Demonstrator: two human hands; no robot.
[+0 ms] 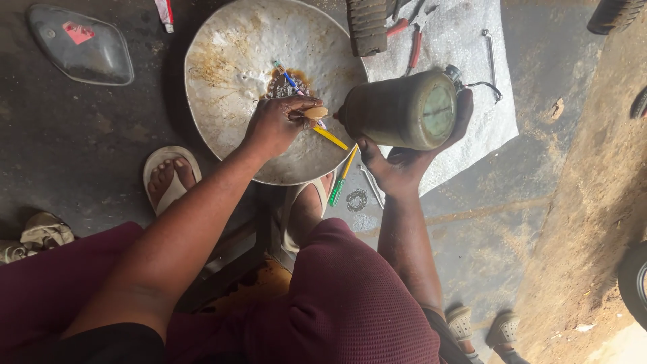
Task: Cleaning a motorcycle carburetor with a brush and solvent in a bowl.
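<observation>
A person is sitting low over a dark, stained floor (81, 135). The right hand (411, 158) is gripping a big, round jug (403, 111) made of cloudy, dirty green plastic. The fingers are curling under it and around its flat bottom end. The jug is tipping sideways, with its narrow end pointing at the left hand (275, 125).

The left hand is closing its fingers on a small tan piece (315, 112), smooth and rounded. It is too small to tell what it is. This hand is hanging over a wide, round metal pan (222, 54). The pan is grey, dented and streaked with rust-brown marks. A little brown puddle (286, 84) is sitting in its middle, just above the left hand. A thin tool with a blue handle (288, 77) is lying in the puddle. A thin yellow stick (330, 138) is poking out just under the left hand.

A yellow and green screwdriver (342, 178) is leaning at the pan's near edge. A bumpy white sheet (472, 101) is lying on the floor under the jug. Red-handled pliers (411, 34) and a small metal wrench (490, 57) are lying on it. The left arm is stretching out straight, and the right arm is bending upward.
</observation>
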